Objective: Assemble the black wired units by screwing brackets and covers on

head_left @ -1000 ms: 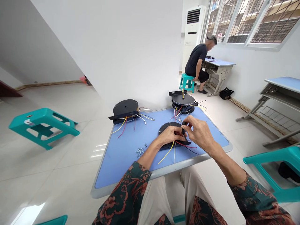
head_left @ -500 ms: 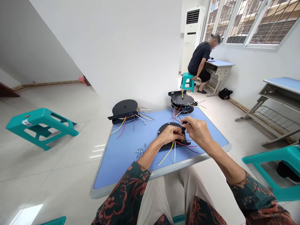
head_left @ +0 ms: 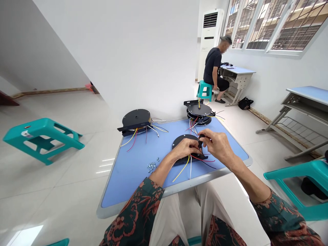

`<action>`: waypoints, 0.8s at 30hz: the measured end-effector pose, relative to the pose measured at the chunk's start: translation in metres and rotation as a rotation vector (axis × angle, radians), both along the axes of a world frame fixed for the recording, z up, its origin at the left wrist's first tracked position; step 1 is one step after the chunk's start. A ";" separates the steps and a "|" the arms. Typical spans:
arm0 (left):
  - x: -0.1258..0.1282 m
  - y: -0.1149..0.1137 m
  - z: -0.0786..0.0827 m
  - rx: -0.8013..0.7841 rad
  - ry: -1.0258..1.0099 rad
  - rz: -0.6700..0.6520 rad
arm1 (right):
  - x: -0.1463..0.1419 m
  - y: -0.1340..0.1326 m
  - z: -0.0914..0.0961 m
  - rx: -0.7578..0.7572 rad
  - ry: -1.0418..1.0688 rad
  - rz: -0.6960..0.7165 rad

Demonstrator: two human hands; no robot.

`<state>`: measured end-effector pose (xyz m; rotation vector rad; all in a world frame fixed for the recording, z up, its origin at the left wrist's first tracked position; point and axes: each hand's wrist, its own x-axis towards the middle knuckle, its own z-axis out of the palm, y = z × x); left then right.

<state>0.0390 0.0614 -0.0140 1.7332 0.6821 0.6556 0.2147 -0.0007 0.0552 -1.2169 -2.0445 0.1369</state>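
A black round disc (head_left: 182, 140) with yellow, white, red and black wires (head_left: 191, 162) trailing from it lies on the blue table (head_left: 133, 171) in front of me. My left hand (head_left: 185, 147) rests on the disc, fingers pinched at a small black part. My right hand (head_left: 218, 146) is closed on a short black tool or knob (head_left: 201, 138) held upright over the same spot. Both hands meet above the disc's right side.
Another black disc (head_left: 136, 120) with wires sits at the table's far left, and a stack of discs (head_left: 200, 111) at the far right. Several small screws (head_left: 152, 166) lie left of my forearm. Teal stools (head_left: 38, 136) stand around. A person (head_left: 214, 68) sits at a far desk.
My hands have stayed at the disc, with only slight finger movement. The person in the background has sat up straighter.
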 end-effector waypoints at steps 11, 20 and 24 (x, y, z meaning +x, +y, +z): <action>-0.002 -0.003 0.002 0.057 0.005 -0.021 | -0.019 -0.014 -0.001 0.055 -0.261 -0.262; -0.002 0.002 -0.002 0.045 0.006 -0.057 | -0.002 0.006 0.000 -0.214 0.171 0.167; -0.004 0.002 -0.004 0.072 0.024 -0.050 | -0.011 0.001 -0.021 0.005 0.119 0.004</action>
